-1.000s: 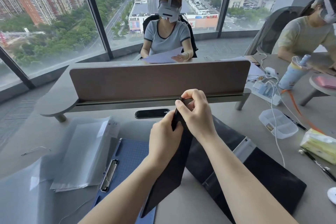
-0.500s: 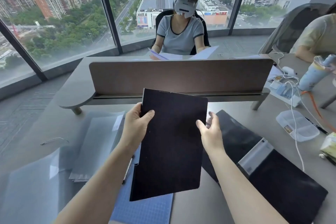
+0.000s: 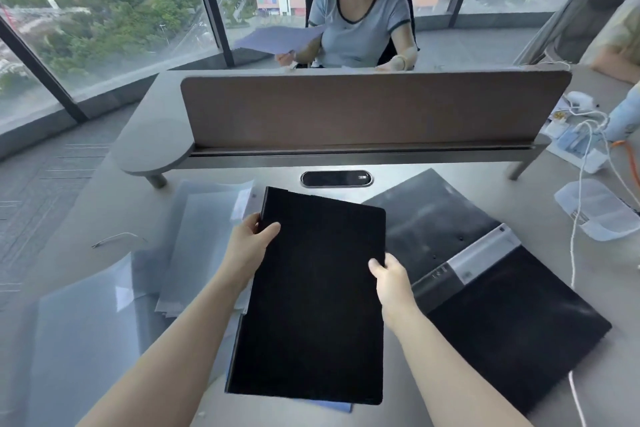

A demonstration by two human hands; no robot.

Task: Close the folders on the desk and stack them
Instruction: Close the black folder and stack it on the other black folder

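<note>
Head view: the closed black folder (image 3: 311, 298) sits dead centre, long edge running away from the wearer, held between both hands. The left hand (image 3: 247, 246) grips the spine edge near the far left corner, thumb (image 3: 268, 229) laid on the cover and the other fingers tucked out of sight behind it. The right hand (image 3: 389, 279) pinches the opposite long edge about midway down, thumb (image 3: 375, 267) on top, fingers curled under. Whether the folder rests on the desk (image 3: 443, 392) or hangs just above it, I can't tell.

Underneath, a sliver of blue clipboard (image 3: 332, 406) peeks out past the near edge. To the right, just beside the right hand, lies an open black folder (image 3: 485, 284), spread flat and angled, its pale grey spine strip (image 3: 481, 258) facing up.

Left side is crowded: clear plastic sleeves (image 3: 194, 236) fan out, one tucked under the left wrist. Bare desk shows ahead of the folder, up to the oval cable port (image 3: 336, 179) and the brown divider panel (image 3: 374, 111). Far right, a white cable (image 3: 573, 253) trails past a clear plastic box (image 3: 595, 210).
</note>
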